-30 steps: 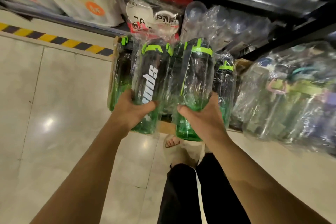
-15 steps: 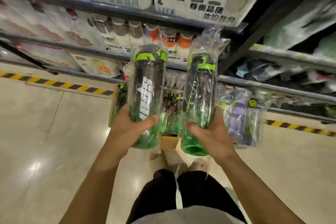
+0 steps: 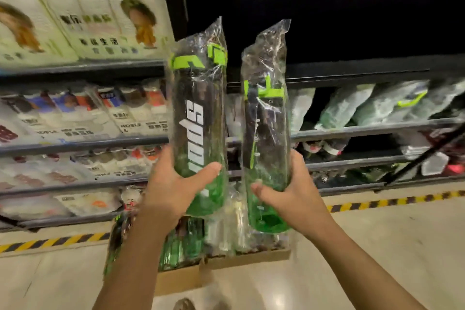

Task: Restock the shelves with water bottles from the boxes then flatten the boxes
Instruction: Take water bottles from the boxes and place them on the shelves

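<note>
Both bottles have come up out of the box: a second ago they were low among the packed ones, and now the left hand [image 3: 173, 189] grips the bottle with white lettering [image 3: 198, 113] round its green lower part, thumb across the front, while the right hand [image 3: 289, 196] is curled round the lower half of the second bottle [image 3: 266, 128]. The two are held upright side by side, near each other but apart, each in clear plastic wrap whose loose end sticks up above the green cap. The view has swung up with them, from the floor to the shelving, so the bottles now stand in front of the racks with their tops level with the dark upper bay [image 3: 352, 20], whose inside is too dark to read. The cardboard box [image 3: 251, 258] sits on the floor below the hands, with more packed bottles [image 3: 186, 244] in it. To the right, a shelf [image 3: 372, 129] already carries similar wrapped bottles [image 3: 337, 108] lying tilted, which looks like the likely home for these two, though which level they are meant for cannot be told. For the task this means one pair is lifted and on its way, not yet set down, and the box is far from empty, so flattening is a long way off. The slick wrap could slide in the hand, so a firm hold low on the body seems sensible until each bottle rests on a shelf
</note>
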### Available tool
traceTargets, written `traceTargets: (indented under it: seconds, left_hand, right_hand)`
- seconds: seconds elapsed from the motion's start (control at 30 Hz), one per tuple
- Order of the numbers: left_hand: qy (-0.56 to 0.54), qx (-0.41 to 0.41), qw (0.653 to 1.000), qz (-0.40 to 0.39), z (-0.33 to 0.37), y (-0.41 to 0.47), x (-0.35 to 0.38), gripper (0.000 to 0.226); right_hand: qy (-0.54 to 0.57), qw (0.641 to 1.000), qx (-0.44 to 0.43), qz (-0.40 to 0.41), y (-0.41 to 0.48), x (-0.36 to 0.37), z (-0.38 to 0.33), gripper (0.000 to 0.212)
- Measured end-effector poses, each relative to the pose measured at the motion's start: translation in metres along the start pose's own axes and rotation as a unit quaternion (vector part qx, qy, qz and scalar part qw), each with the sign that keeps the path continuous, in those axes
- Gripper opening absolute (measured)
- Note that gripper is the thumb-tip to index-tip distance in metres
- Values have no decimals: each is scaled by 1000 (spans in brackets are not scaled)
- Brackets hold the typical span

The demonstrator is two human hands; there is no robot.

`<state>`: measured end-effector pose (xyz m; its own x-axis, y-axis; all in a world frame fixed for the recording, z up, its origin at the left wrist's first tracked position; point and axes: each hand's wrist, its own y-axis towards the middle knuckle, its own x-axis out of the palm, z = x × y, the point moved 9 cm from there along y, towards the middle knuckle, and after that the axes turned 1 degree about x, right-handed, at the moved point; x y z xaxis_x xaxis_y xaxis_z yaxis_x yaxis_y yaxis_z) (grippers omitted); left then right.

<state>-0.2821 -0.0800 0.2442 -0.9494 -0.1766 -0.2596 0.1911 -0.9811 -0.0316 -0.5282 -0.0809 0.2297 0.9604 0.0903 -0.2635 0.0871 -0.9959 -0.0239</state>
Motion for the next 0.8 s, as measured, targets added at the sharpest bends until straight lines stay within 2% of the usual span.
traceTargets:
  seconds: [0.1,0.23,0.3,0.4,0.6,0.8]
  left_hand:
    - [-15,47,999,-14,55,-8,53,57]
    - [-19,95,995,-27,117,-6,108,61]
    - [-15,122,992,-28,143,2,128,70]
    - [-17,160,986,-35,180,23,154,76]
    - [-69,237,968,-51,260,86,201,70]
    - [-124,311,937,-93,342,156,245,77]
  right_hand:
    - [-4,999,-21,40,-10,-77,-18,70]
    - [-20,994,-54,91,-10,-162,-44,106]
    - [-22,990,-84,114,-4,-196,-60,101]
    - [-22,983,-122,139,13,-239,-81,78]
    - [-31,963,-174,204,57,-315,-126,81]
    - [-53,936,-250,243,112,-373,-181,82]
